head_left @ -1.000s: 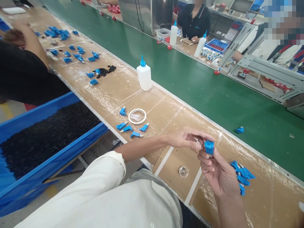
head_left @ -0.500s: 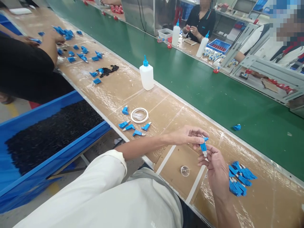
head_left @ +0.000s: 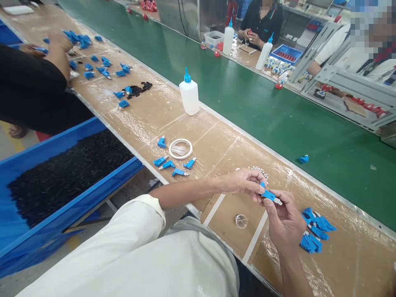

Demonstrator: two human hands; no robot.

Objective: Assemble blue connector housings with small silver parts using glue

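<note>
Both hands meet over the workbench on one blue plastic piece with a whitish tip [head_left: 268,195]. My left hand [head_left: 247,181] pinches its blue end between thumb and fingers. At the pale tip, the thumb and fingers of my right hand [head_left: 284,218] close on the piece. Small whitish parts [head_left: 259,171] lie just beyond my left hand. Below the hands, a little clear dish [head_left: 241,221] with a thin stick in it rests on a taped board [head_left: 229,235]. A pile of similar blue pieces [head_left: 312,233] lies right of my right hand.
Several blue pieces [head_left: 167,164] surround a white tape ring [head_left: 180,149] to the left. A white squeeze bottle [head_left: 189,97] stands by the green conveyor belt [head_left: 247,111], which carries a blue piece [head_left: 303,159]. A co-worker's arm [head_left: 58,57] reaches over the bench at far left.
The blue piece has turned from pointing down towards me to pointing right. My right thumb has come onto it, and the whitish parts behind my left hand now show.
</note>
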